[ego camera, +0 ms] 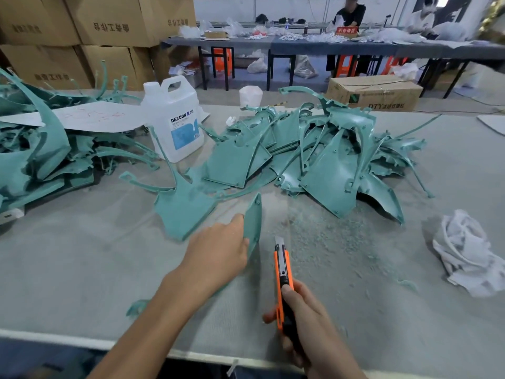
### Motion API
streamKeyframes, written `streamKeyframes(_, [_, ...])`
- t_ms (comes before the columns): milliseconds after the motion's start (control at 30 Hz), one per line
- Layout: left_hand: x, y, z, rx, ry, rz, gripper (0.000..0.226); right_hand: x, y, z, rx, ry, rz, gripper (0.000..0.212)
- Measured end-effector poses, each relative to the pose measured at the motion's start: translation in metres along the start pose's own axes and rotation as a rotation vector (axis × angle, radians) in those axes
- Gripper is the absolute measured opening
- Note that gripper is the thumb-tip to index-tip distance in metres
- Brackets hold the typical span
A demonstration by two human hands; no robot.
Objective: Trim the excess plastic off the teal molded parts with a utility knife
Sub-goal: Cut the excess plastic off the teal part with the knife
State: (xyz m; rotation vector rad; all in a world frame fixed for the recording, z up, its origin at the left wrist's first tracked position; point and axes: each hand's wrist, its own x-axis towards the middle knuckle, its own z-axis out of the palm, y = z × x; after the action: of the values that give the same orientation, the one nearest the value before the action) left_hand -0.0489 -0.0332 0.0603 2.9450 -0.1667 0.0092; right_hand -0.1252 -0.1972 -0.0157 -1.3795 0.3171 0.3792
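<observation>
My left hand (218, 251) grips a teal molded part (253, 221) and holds it on edge above the grey table (68, 269), its thin side toward me. My right hand (306, 318) grips an orange and black utility knife (284, 280) with the blade out, its tip just right of the part's lower edge and not touching it. Another teal part (183, 212) lies flat just beyond my left hand. A big pile of teal parts (314, 154) sits at centre right, and a second pile (41, 154) at the left.
A white DEXCON jug (173, 119) stands between the piles. Teal shavings (328, 236) are scattered right of the knife. A crumpled white rag (467, 253) lies at the right. Cardboard boxes (95, 36) are stacked behind. Two people sit at far tables.
</observation>
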Motion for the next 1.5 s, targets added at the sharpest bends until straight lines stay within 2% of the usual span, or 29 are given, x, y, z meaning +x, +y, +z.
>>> streamKeyframes(300, [0.013, -0.014, 0.015, -0.029, 0.022, 0.026, 0.028, 0.007, 0.005, 0.004, -0.066, 0.001, -0.074, 0.014])
streamKeyframes(433, [0.015, -0.016, 0.014, -0.023, 0.0, 0.023, 0.039, 0.005, 0.008, 0.006, -0.08, 0.005, -0.11, 0.017])
streamKeyframes(800, [0.015, -0.014, 0.012, -0.007, -0.044, 0.026, 0.035, 0.015, -0.005, 0.02, -0.131, -0.122, -0.08, 0.018])
streamKeyframes(933, [0.009, -0.013, 0.017, -0.007, 0.006, 0.072, 0.021, 0.002, -0.026, 0.026, -0.084, -0.145, -0.231, 0.021])
streamKeyframes(1067, [0.006, -0.01, 0.019, 0.024, 0.025, 0.067, 0.022, -0.012, -0.06, 0.022, 0.087, -0.232, -0.378, 0.023])
streamKeyframes(1133, [0.006, -0.01, 0.019, 0.025, 0.026, 0.064, 0.022, -0.009, -0.057, 0.018, 0.103, -0.154, -0.339, 0.019])
streamKeyframes(1200, [0.007, -0.009, 0.018, 0.003, 0.025, 0.073, 0.021, -0.005, -0.04, 0.019, 0.065, -0.057, -0.217, 0.02])
streamKeyframes(1300, [0.005, -0.009, 0.015, 0.001, 0.024, 0.078, 0.023, -0.002, -0.014, 0.027, -0.007, -0.054, -0.081, 0.02])
streamKeyframes(1400, [0.001, -0.006, 0.019, 0.013, 0.039, 0.09, 0.017, -0.006, -0.027, 0.029, -0.016, -0.093, -0.204, 0.026])
streamKeyframes(1500, [0.001, -0.002, 0.021, 0.08, 0.039, 0.089, 0.017, -0.016, -0.062, 0.025, -0.02, -0.245, -0.412, 0.029])
